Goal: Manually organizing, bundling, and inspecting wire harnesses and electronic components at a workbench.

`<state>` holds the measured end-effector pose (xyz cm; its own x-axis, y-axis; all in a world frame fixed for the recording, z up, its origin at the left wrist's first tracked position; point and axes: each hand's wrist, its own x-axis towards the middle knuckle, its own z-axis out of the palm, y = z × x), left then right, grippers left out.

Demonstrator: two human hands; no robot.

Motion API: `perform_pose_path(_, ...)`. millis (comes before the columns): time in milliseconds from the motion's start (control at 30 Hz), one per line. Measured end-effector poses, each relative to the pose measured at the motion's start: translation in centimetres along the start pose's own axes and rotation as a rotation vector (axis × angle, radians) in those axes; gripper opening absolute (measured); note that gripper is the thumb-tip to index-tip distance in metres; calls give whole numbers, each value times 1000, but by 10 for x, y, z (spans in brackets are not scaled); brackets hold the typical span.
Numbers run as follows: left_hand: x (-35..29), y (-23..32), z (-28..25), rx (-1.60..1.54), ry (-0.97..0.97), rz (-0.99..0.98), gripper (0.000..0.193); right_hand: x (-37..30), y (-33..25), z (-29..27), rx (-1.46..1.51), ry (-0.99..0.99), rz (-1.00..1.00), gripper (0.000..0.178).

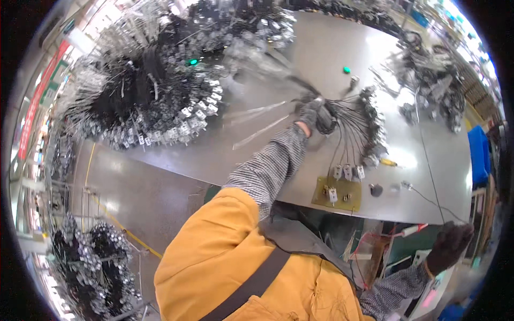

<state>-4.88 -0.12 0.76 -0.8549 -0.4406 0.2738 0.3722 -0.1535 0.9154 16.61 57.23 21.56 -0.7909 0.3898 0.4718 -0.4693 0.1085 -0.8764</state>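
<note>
My left hand (309, 111), in a dark glove, reaches over the metal table and is closed around a bundle of black cables (326, 119). From it, the cables fan out to the right toward a curved row of connectors (372, 125). Several cables run down to white connectors (347, 171) by a small yellowish board (321, 200), and one white connector sits on that board. My right hand (451, 247), also in a dark glove, is low at the right, by the table's front edge and close to a thin cord (426, 155). Its fingers are too dark and smeared to read.
A big heap of cable harnesses (144, 96) covers the table's left side; a smaller pile (436, 80) lies far right. A yellow-handled tool (389, 162) and a dark round piece (376, 189) lie near the board. A blue bin (478, 155) stands beyond the right edge. More harnesses (96, 267) hang lower left.
</note>
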Motion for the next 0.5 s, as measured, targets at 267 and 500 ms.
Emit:
perform_pose_path(267,30,172,14,-3,181,15,36,-7,14,-24,-863,14,-96,58)
perform_pose_path(500,60,315,-218,846,282,637,23,-15,-3,23,-1094,-81,-499,57)
